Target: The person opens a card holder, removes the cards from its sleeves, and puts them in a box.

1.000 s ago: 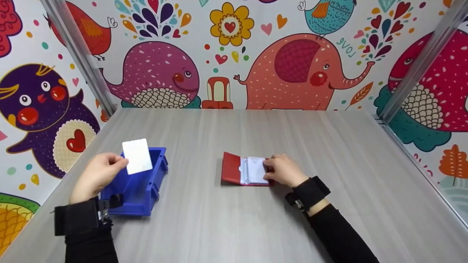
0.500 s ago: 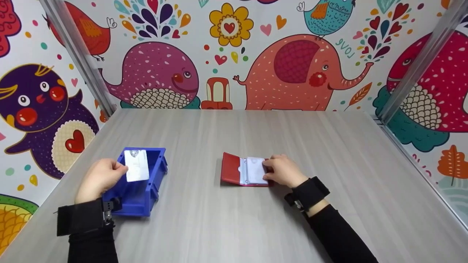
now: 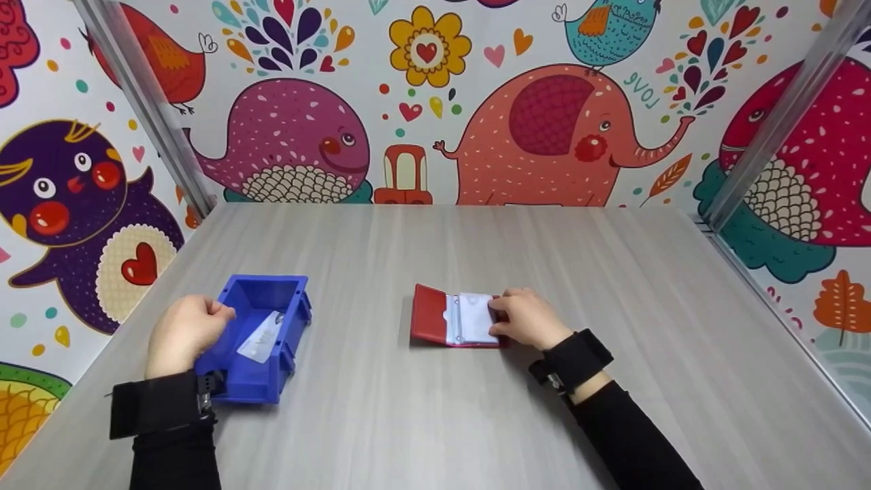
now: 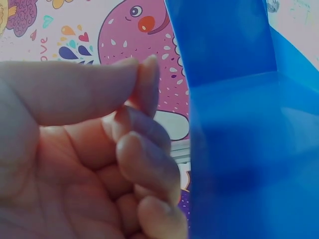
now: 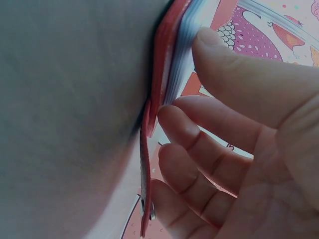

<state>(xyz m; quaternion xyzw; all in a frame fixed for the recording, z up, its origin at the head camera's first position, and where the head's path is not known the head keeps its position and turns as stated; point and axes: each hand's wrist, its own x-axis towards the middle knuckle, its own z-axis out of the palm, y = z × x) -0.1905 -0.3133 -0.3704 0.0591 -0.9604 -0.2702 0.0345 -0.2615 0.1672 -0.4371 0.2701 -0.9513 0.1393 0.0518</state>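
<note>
My left hand (image 3: 187,333) is above the left side of a blue plastic bin (image 3: 248,388). Thumb and forefinger meet at the tips with nothing between them, and the other fingers are curled, as the left wrist view shows of this hand (image 4: 94,144). Inside the bin a white card (image 3: 262,338) lies aslant near the right wall. A small red card holder (image 3: 430,314) is spread open on the table, its pale sleeves (image 3: 476,318) uppermost. At its right edge, my right hand (image 3: 531,318) grips the sleeves; in the right wrist view thumb and fingers touch the page edges (image 5: 182,55).
The bin stands on the left of a pale wood-grain table (image 3: 381,415), apart from the card holder. Panels printed with cartoon animals (image 3: 544,143) close off the back and sides. A snap strap (image 5: 145,174) hangs off the card holder's edge.
The white card has left my left hand's pinch and dropped into the bin. That hand has shifted slightly right and down. My right hand and the card holder have stayed put.
</note>
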